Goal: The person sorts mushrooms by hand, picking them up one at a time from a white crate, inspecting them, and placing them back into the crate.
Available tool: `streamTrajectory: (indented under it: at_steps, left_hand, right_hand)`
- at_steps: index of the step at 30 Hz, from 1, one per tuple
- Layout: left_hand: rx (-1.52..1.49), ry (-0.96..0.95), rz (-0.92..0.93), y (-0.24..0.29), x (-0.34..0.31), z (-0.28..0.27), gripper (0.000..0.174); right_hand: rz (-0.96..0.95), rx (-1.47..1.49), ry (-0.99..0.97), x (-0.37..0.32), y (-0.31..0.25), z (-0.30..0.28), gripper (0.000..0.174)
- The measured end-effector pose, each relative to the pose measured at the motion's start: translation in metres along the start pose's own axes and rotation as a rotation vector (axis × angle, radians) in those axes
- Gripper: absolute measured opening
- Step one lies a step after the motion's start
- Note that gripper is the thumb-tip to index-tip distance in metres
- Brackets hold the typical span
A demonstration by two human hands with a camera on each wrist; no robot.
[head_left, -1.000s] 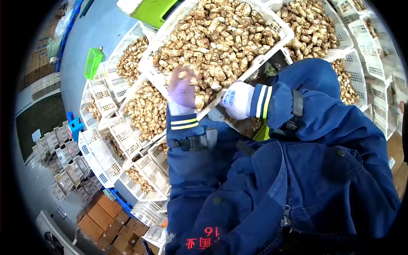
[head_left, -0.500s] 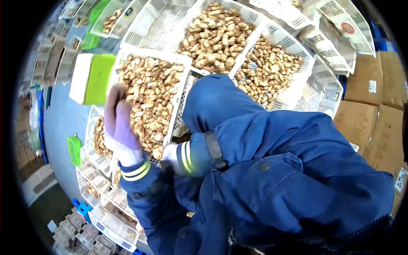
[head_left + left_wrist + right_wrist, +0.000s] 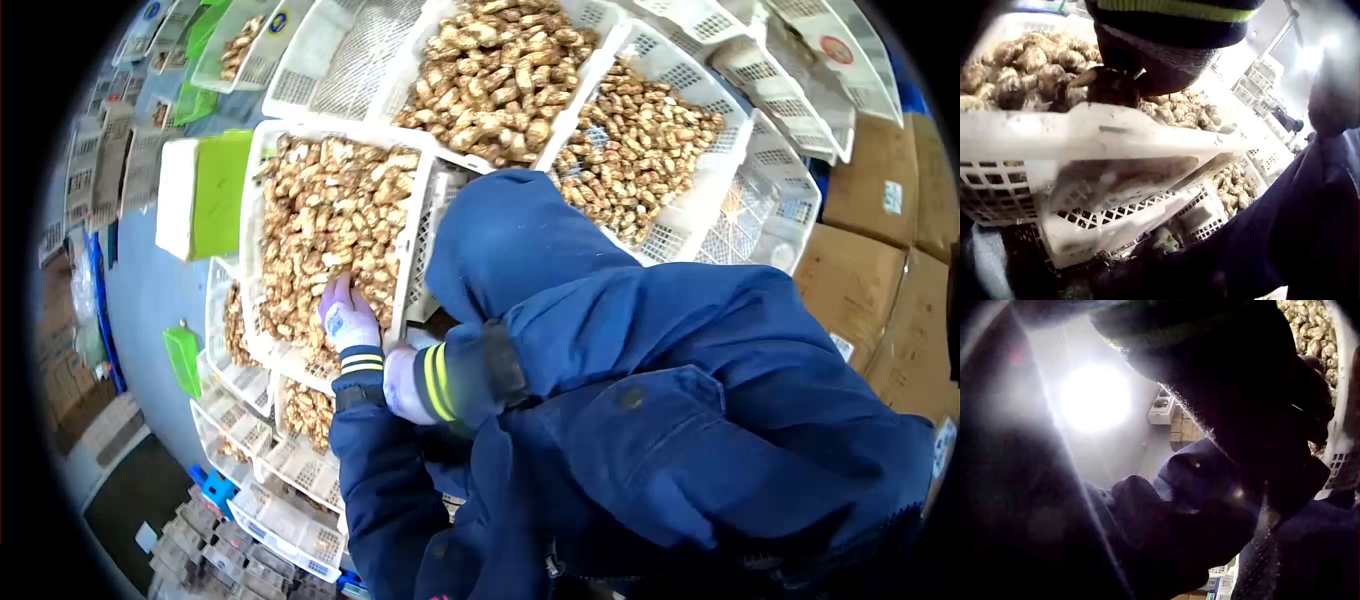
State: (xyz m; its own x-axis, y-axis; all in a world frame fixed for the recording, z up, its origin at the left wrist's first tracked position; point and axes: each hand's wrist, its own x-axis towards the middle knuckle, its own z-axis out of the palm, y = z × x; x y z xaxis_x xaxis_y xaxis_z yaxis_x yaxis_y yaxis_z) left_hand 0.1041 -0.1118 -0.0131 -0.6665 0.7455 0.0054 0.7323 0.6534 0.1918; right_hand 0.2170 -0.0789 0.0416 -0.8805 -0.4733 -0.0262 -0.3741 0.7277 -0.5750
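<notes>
In the head view, a white crate holds a heap of stubby brown-and-cream mushrooms. My gloved left hand reaches over its near end, fingers extended onto the heap. Beside the near right corner is my gloved right hand, its fingers hidden below the wrist and rim. The left wrist view shows the left hand dark above the crate's rim, its fingertips unclear among mushrooms. In the right wrist view, the right hand is a dark shape near the crate wall; nothing held can be made out.
Two more crates of mushrooms stand beyond my knee. A green-and-white container and a small green basket lie left. Cartons are stacked at right, and lower crates stand at lower left.
The head view has swung toward the right side. My left hand has come from the crate's left edge onto the heap near its close end. The right hand stays by the near right corner.
</notes>
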Motion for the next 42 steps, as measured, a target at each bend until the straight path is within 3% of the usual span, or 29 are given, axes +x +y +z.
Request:
streamTrajectory:
  at_steps: [2,3,4,6,7,8,9,10,12,14,16,18,19,20,22,24,26,27,29,30,31,32,34,36,37,38,41,42]
  left_hand:
    - [-0.160,-0.002,-0.031,-0.024,0.000,-0.003,0.027]
    - [-0.537,0.010,-0.314,-0.039,-0.003,0.003,0.028]
    - [-1.077,0.054,-0.550,-0.053,-0.002,0.001,0.035]
    - [-1.362,0.311,-0.618,-0.051,-0.017,-0.028,0.047]
    - [-1.361,0.386,-0.658,-0.059,-0.027,-0.033,0.047]
    - [-1.371,0.450,-0.696,-0.068,-0.036,-0.036,0.047]
    - [-1.301,0.467,-0.785,-0.080,-0.044,-0.034,0.046]
    - [-1.310,0.483,-0.794,-0.083,-0.052,-0.030,0.041]
    - [-1.122,0.393,-0.773,-0.066,-0.053,-0.040,0.036]
    - [-0.941,0.214,-0.600,-0.060,-0.051,-0.027,0.039]
    - [-0.569,-0.072,-0.501,-0.032,-0.036,-0.036,0.040]
    - [-0.236,-0.029,-0.255,-0.030,-0.031,-0.014,0.041]
    - [-0.149,0.023,-0.227,-0.027,-0.029,-0.007,0.036]
    - [-0.129,-0.089,-0.276,-0.030,-0.027,-0.004,0.041]
    - [-0.548,-0.101,-0.479,-0.046,-0.029,-0.002,0.047]
    - [-1.277,0.166,-0.731,-0.067,-0.042,0.002,0.052]
    - [-1.427,0.235,-0.872,-0.064,-0.048,-0.049,0.045]
    - [-1.402,0.316,-0.710,-0.072,-0.055,-0.049,0.043]
    - [-1.952,0.385,-0.459,-0.091,-0.061,-0.055,0.040]
    - [-1.702,0.349,-0.480,-0.092,-0.058,-0.055,0.040]
    - [-1.455,0.312,-0.492,-0.091,-0.052,-0.053,0.041]
    - [-1.209,0.273,-0.497,-0.089,-0.047,-0.052,0.042]
    - [-0.994,0.046,-0.613,-0.067,-0.021,-0.071,0.038]
    - [-0.704,0.010,-0.708,-0.041,-0.001,-0.072,0.035]
    - [-0.610,0.148,-0.444,-0.057,0.002,-0.038,0.031]
    - [-0.201,0.186,-0.153,-0.073,0.005,-0.012,0.027]
    - [0.067,-0.167,-0.245,-0.052,0.020,-0.015,0.028]
    - [0.057,-0.164,-0.250,-0.053,0.020,-0.014,0.030]
  right_hand:
    - [0.000,-0.046,0.051,0.003,0.002,0.031,0.014]
    - [0.009,-0.038,0.035,-0.009,0.002,0.019,0.015]
    - [0.002,0.027,-0.047,-0.044,0.003,-0.028,0.013]
    - [0.004,-0.053,0.111,-0.063,0.006,-0.030,0.018]
    - [0.027,-0.128,0.174,-0.063,0.005,-0.017,0.019]
    - [0.033,-0.043,0.186,-0.041,0.010,0.037,0.017]
    - [-0.028,-0.073,-0.166,-0.066,0.005,-0.052,0.014]
    - [-0.003,-0.043,-0.356,-0.060,0.012,-0.051,0.013]
    - [0.024,-0.103,-0.062,-0.067,0.024,-0.026,0.014]
    - [0.051,-0.031,0.085,-0.068,0.045,0.016,0.014]
    - [0.112,-0.089,-0.334,-0.059,0.047,-0.015,0.014]
    - [0.102,-0.071,-0.304,-0.057,0.046,-0.016,0.014]
    - [0.093,-0.063,-0.307,-0.055,0.045,-0.015,0.014]
    - [0.085,-0.056,-0.307,-0.052,0.044,-0.012,0.014]
    - [0.067,-0.031,-0.272,-0.052,0.044,-0.006,0.015]
    - [0.071,-0.022,-0.223,-0.053,0.041,-0.006,0.014]
    - [0.058,-0.029,-0.272,-0.053,0.041,0.001,0.014]
    - [0.050,-0.034,-0.297,-0.053,0.041,0.005,0.014]
    - [0.118,-0.001,-0.200,-0.055,0.034,0.019,0.014]
    - [0.152,0.017,-0.152,-0.055,0.030,0.022,0.014]
    - [0.158,-0.047,-0.359,-0.052,0.028,0.019,0.014]
    - [0.163,0.035,-0.351,-0.052,0.031,0.026,0.015]
    - [0.179,0.201,-0.339,-0.054,0.041,0.060,0.015]
    - [0.170,0.284,-0.253,-0.057,0.046,0.085,0.014]
    - [0.152,0.281,-0.172,-0.059,0.047,0.093,0.013]
    - [0.129,0.189,-0.113,-0.060,0.042,0.076,0.012]
    - [0.121,-0.130,0.039,-0.055,0.021,0.025,0.010]
    - [0.115,-0.121,0.002,-0.054,0.020,0.025,0.010]
